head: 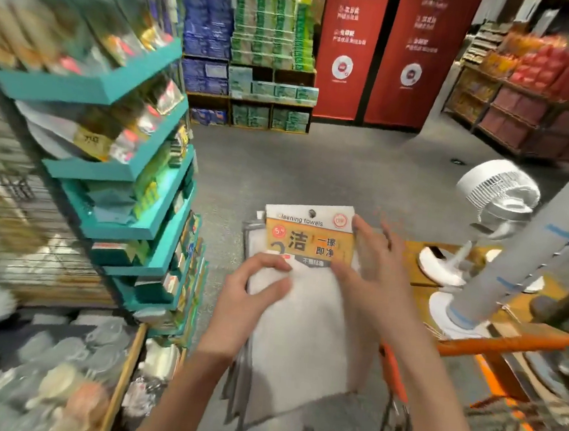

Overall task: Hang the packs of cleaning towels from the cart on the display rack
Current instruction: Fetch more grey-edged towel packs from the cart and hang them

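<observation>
Between our two hands, at the centre of the head view, we hold a stack of packs of cleaning towels (302, 306) up in the air above the grey shop floor (314, 170), grey cloth hanging down and an orange and white header card at the top reading "cleaning towels". Our left hand (251, 298) grips the left edge of the stack, thumb curled over the front of the cloth just below the card and fingers wrapped behind. Our right hand (374, 274) lies against the right side of the front pack with its fingers spread and fairly straight, the thumb pressing at the lower edge of the card; we cannot tell whether its fingers hook behind the pack. More grey packs show fanned behind the front one on its left and lower edges. Just right of the stack we see the orange frame of the cart (506, 341), with white fans (498, 196) standing on its wooden deck and a grey tube (531, 250) leaning across them. To our left stands a teal tiered display rack (136, 168) loaded with packaged goods, blurred in this view. Farther off, across the floor, we see shelves of blue and green packs (250, 40) and two red banners (393, 53).
</observation>
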Demonstrator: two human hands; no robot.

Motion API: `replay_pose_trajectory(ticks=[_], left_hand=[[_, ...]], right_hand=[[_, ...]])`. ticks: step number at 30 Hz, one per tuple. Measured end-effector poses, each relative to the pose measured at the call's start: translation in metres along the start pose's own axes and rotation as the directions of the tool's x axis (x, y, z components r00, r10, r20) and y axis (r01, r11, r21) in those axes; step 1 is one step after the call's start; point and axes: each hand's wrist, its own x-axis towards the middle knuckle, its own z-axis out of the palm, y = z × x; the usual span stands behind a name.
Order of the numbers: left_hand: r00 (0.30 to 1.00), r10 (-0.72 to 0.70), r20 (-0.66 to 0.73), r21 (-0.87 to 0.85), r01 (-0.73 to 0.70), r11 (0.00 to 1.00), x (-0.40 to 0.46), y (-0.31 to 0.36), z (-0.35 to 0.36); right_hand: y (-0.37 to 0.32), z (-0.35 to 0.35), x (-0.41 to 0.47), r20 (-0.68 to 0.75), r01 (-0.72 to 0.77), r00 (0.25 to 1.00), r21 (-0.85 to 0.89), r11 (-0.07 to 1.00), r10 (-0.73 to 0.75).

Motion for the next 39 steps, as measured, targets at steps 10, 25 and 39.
replay_pose_trajectory(ticks=[10, 25, 39], left_hand=[[0.914, -0.029, -0.404, 0.048, 0.054, 0.997, 0.055, -0.023, -0.099], [0.455, -0.037, -0.889, 0.037, 0.154, 0.987, 0.048, -0.022, -0.207], [0.278, 0.018, -0.960, 0.041, 0.078, 0.996, -0.042, -0.026, -0.298]], right_hand=[[-0.039, 0.125, 0.107, 0.328, 0.114, 0.927, 0.209, 0.971, -0.180], [-0.143, 0.313, 0.172, 0.638, 0.114, 0.592, 0.539, 0.835, -0.492], [-0.215, 0.433, 0.095, 0.836, -0.109, 0.269, 0.519, 0.848, -0.478]])
